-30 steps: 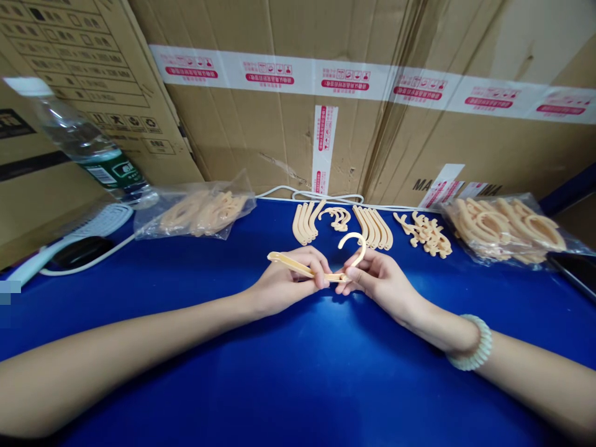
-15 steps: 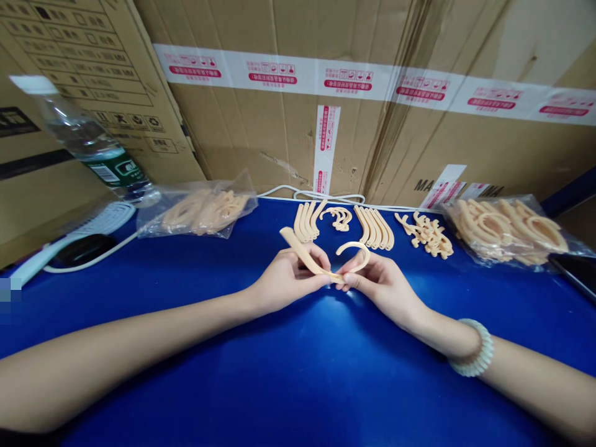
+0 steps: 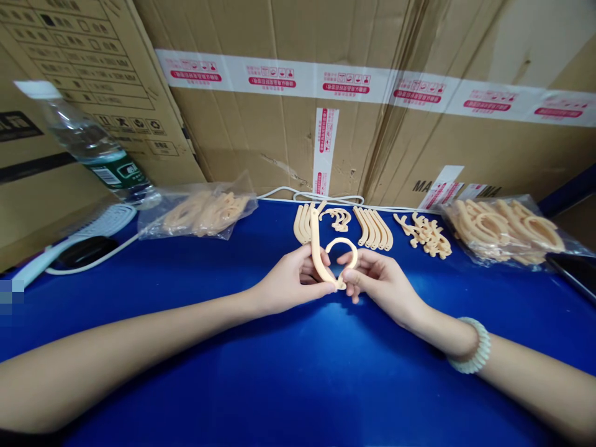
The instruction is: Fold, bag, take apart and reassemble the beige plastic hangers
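Since the earlier frame, half a second back, the curved arm piece (image 3: 316,245) has swung from a slant toward the person's left to nearly upright, and the hook (image 3: 356,253) has shifted a little leftward with it, its ring now facing the person more squarely. Both are held just above the blue table (image 3: 298,379), in front of the person, their lower ends meeting between the two hands.

The left hand (image 3: 292,273) is closed round the arm piece, thumb along its lower end and fingers curled behind. The right hand (image 3: 382,276) pinches the hook near its base between thumb and forefinger, the remaining fingers loosely bent and apart; whether the ends are seated in each other cannot be told.

Done well, this step would call for a firm left grip close to the meeting point, with the right turning the hook by its base rather than its thin curve, which seems likelier to flex.

Beyond the hands lie a left row of arm pieces (image 3: 303,225), some loose hooks (image 3: 339,218), a right row of arm pieces (image 3: 374,228) and a heap of small parts (image 3: 426,236).
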Tool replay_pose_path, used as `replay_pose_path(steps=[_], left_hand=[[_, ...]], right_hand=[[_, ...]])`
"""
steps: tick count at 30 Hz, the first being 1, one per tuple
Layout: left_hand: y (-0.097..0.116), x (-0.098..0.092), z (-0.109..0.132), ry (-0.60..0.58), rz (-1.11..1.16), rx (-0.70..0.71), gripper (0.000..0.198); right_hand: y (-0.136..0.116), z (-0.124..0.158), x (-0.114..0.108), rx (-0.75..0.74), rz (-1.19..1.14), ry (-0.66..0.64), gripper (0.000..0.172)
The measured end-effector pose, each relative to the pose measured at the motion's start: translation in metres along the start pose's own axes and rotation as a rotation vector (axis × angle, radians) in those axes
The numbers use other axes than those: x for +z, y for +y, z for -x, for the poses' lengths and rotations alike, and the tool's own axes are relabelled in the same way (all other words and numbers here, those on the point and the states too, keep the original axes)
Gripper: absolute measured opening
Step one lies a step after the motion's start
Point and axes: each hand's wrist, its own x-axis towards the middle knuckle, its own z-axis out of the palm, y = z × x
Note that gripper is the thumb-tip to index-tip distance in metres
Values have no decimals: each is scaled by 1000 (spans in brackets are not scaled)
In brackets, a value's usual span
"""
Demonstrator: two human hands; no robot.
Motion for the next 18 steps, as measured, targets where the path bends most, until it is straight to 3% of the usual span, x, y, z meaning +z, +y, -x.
replay_pose_path(steps=[3, 5, 8, 11, 14, 18], left_hand=[[3, -2, -2, 73, 24, -15, 44], [5, -3, -3, 119, 32, -14, 43], [6, -4, -3, 143, 29, -13, 43], [5, -5, -3, 136, 27, -9, 44], [4, -5, -3, 132, 29, -9, 43], [3, -5, -3, 132, 54, -7, 43]], right_hand=[[-2, -5, -13, -128, 151, 154, 31], [-3, -11, -27, -296, 466, 240, 25], [-4, -22, -48, -560, 1088, 216, 19], [0, -28, -60, -617, 1446, 172, 25], [4, -30, -63, -608, 1483, 139, 24], [5, -30, -62, -626, 1339, 115, 22]])
